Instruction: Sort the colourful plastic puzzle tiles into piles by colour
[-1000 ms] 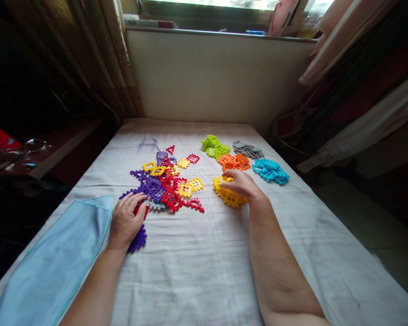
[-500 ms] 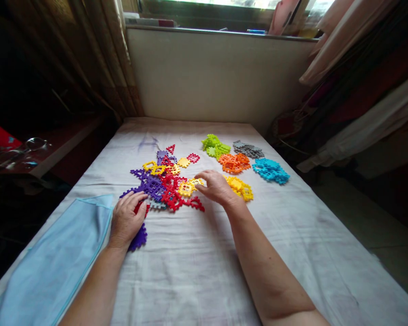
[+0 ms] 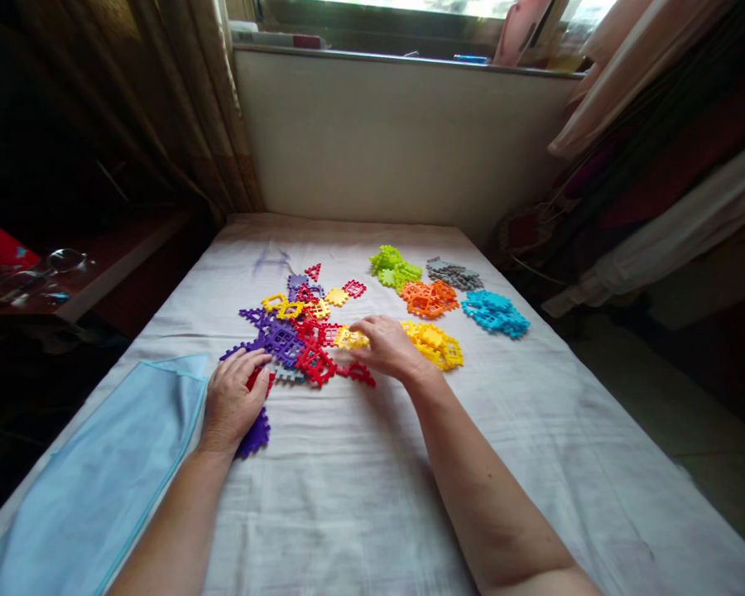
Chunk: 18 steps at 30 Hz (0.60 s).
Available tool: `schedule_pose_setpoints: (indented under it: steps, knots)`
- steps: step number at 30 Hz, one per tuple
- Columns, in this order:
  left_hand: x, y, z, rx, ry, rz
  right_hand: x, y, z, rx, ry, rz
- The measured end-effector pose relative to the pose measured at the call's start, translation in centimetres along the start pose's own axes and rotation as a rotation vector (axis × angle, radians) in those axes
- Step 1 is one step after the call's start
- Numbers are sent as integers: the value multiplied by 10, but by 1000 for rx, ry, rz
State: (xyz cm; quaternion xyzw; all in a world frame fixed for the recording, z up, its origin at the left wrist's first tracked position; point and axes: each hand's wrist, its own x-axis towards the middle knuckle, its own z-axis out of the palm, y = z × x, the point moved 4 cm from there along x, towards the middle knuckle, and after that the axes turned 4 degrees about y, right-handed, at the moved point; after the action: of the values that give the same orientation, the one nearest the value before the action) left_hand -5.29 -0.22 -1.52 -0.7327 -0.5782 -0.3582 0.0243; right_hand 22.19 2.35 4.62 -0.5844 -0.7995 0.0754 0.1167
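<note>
A mixed heap of purple pieces [image 3: 282, 343], red pieces [image 3: 314, 362] and yellow pieces [image 3: 290, 310] lies on the light sheet. At its near left edge rests my left hand [image 3: 233, 397], closed around a red piece [image 3: 261, 382] that shows between thumb and fingers. A dark purple piece [image 3: 256, 436] is beside that wrist. My right hand [image 3: 386, 346] is at the heap's right side, its fingertips pinching a pale yellow piece [image 3: 348, 338]. Just right of this hand is a pile of yellow pieces [image 3: 438, 344].
Sorted piles stand at the back right: green [image 3: 394, 268], orange [image 3: 430, 299], grey [image 3: 453, 273] and blue [image 3: 495, 314]. A light blue cloth [image 3: 112, 463] covers the left side. Glasses [image 3: 67, 261] lie on a side table [image 3: 112, 257]; a wall [image 3: 403, 141] rises behind.
My right hand has moved slightly left, and its fingers have closed on the pale yellow piece. My left hand has stayed in place.
</note>
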Motion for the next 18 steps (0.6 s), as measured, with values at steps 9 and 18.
schedule_pose_setpoints:
  steps: [9,18]
  knots:
    - [0,-1,0,13,-12,12,-31,98,-41,-20,32,494]
    - [0,1,0,11,-5,30,-39,119,-33,-61,-64,550]
